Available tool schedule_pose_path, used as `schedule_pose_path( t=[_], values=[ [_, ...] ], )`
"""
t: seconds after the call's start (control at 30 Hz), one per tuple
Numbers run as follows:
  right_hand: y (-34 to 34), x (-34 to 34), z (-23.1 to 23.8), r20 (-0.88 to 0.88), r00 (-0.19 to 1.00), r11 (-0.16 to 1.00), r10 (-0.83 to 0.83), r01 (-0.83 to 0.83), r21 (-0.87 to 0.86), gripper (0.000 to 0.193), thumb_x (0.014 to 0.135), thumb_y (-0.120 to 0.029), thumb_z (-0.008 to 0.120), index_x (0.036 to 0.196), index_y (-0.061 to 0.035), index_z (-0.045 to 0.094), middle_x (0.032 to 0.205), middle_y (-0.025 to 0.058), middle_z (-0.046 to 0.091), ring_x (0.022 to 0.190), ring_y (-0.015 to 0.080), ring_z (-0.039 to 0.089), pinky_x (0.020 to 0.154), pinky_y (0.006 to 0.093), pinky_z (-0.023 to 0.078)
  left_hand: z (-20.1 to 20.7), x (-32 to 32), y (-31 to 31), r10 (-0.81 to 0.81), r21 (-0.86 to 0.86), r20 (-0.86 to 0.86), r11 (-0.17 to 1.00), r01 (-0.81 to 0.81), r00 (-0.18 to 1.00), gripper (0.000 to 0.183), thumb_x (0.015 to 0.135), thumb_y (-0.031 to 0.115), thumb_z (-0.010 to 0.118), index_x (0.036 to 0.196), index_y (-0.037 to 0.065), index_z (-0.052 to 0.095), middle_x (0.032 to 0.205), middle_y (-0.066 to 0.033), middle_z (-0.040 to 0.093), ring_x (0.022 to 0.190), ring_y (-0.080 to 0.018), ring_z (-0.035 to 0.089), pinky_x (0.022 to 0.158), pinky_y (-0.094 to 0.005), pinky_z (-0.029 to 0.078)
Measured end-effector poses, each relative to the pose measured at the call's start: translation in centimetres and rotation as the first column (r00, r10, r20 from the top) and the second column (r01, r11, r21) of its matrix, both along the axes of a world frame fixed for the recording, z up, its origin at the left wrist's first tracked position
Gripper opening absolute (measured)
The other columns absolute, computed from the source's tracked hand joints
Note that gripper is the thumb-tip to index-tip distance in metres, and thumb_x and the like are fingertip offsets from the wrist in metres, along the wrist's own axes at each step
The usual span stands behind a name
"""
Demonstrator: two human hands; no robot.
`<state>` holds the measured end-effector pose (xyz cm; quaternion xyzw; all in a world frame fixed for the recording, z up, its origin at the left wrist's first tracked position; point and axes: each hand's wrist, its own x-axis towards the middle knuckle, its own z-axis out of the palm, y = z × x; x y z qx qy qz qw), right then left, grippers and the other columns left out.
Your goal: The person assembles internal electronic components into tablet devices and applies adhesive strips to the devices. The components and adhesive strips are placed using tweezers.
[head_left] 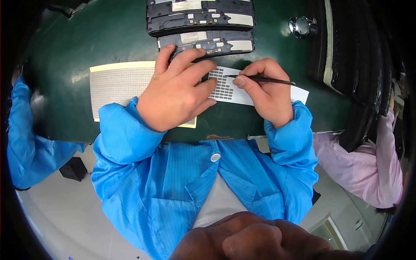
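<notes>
My left hand (180,93) lies palm down with its fingers apart, over the inner ends of two sheets. Its farther fingers reach the near edge of a black plastic part (236,45). Under its left side is a cream sheet of small gridded labels (121,91) with yellow edges. A white sheet (242,97) with rows of small dark rectangular stickers (223,91) extends rightward from beneath its fingers. Pinched in my right hand (271,93) are slim black tweezers (277,80), their tip over the sticker rows. Whether the tip grips a sticker is too small to tell.
Another black plastic part (199,19) with pale patches lies farther back on the green table (65,52). A round metal object (302,27) sits at the back right. Black trays or cases (346,47) line the right side. People in blue (26,125) and pink (359,164) sleeves flank me.
</notes>
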<state>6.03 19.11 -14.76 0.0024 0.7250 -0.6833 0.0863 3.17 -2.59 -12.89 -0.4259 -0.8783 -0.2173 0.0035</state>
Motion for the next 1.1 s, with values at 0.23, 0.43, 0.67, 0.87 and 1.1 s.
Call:
schedule_pose_path(
  t=[0.23, 0.43, 0.67, 0.87, 1.1],
  values=[
    [-0.1, -0.1, 0.2, -0.022, 1.0, 0.999, 0.015, -0.014, 0.045, 0.012, 0.081, 0.0, 0.064, 0.085, 0.0012, 0.054, 0.082, 0.0083, 0.059, 0.077, 0.0124, 0.06, 0.067, 0.0247, 0.05, 0.0, -0.4, -0.2, 0.0, 0.023, 0.004, 1.0, 0.0, 1.0, 0.03, 0.064, 0.025, 0.074, 0.089, 0.011, 0.066, 0.107, -0.0046, 0.056, 0.116, -0.0273, 0.042, 0.098, -0.0537, 0.027],
    [0.2, -1.7, 2.3, -0.02, 0.997, 0.978, -0.08, 0.075, -0.196, 0.012, 0.083, 0.003, 0.06, 0.09, 0.0026, 0.05, 0.082, 0.012, 0.061, 0.076, 0.0183, 0.065, 0.068, 0.027, 0.053, -0.4, -0.3, -0.4, -0.027, 0.049, 0.014, 0.998, 0.026, 1.0, 0.034, 0.062, 0.023, 0.076, 0.09, 0.01, 0.065, 0.111, -0.0047, 0.056, 0.115, -0.0294, 0.044, 0.098, -0.0528, 0.027],
    [-2.4, -7.8, 4.4, -0.269, 0.963, 0.996, 0.018, -0.042, -0.081, 0.012, 0.082, -0.002, 0.064, 0.087, 0.0019, 0.053, 0.078, 0.0103, 0.061, 0.075, 0.0152, 0.063, 0.066, 0.0245, 0.051, -0.5, -2.6, -1.2, 0.363, 0.307, -0.213, 0.906, -0.291, 0.907, 0.035, 0.066, 0.016, 0.073, 0.098, 0.011, 0.061, 0.111, -0.0055, 0.055, 0.113, -0.0289, 0.047, 0.096, -0.05, 0.029],
    [-2.8, -8.6, 3.5, -0.357, 0.931, 0.995, 0.073, -0.046, 0.084, 0.012, 0.079, -0.002, 0.067, 0.083, 0.0023, 0.056, 0.077, 0.0083, 0.06, 0.071, 0.0134, 0.061, 0.062, 0.0247, 0.049, -0.3, -2.9, -1.0, 0.364, 0.3, -0.133, 0.901, -0.313, 0.922, 0.044, 0.064, 0.008, 0.074, 0.106, 0.006, 0.058, 0.115, -0.0119, 0.053, 0.113, -0.0356, 0.045, 0.093, -0.045, 0.039],
    [-2.9, -8.9, 3.4, -0.359, 0.928, 0.988, 0.103, -0.052, 0.148, 0.014, 0.078, -0.003, 0.068, 0.084, 0.0025, 0.057, 0.077, 0.0077, 0.059, 0.072, 0.0126, 0.06, 0.063, 0.0244, 0.05, -0.5, -3.0, -0.7, 0.4, 0.303, -0.143, 0.889, -0.345, 0.905, 0.044, 0.064, 0.009, 0.074, 0.104, 0.007, 0.057, 0.113, -0.011, 0.053, 0.112, -0.0353, 0.045, 0.092, -0.0438, 0.042]
  ],
)
